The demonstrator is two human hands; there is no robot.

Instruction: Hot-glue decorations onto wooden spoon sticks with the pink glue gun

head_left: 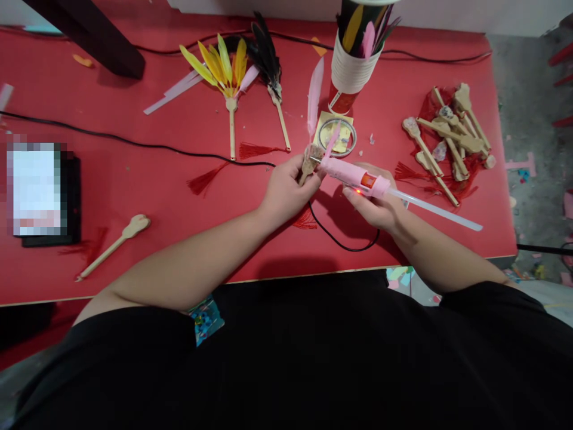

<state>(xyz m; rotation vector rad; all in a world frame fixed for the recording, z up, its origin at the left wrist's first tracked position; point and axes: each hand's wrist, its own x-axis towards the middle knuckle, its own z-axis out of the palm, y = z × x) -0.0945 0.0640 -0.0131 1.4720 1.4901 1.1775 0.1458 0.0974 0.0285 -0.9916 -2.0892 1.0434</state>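
My left hand [289, 188] is closed around a small wooden fan handle [307, 169] with a rounded head, held over the red table. A pink feather [315, 95] stands up from that head, and a second short pink feather [332, 141] shows beside it. In my right hand [375, 200] is a pink hot glue gun [351, 174], its metal nozzle at the handle's head. A small red light glows on the gun, and a long clear glue stick [441, 210] sticks out of its back. Below my left hand hangs a red tassel [305, 217].
A yellow feather fan [231, 104] and a black one [274, 89] lie behind my left hand. Stacked paper cups [353, 71] hold feathers. Tasselled wooden handles [452, 137] are piled right; one handle [111, 245] lies left. A tape roll [351, 147] and black cord [147, 143] are nearby.
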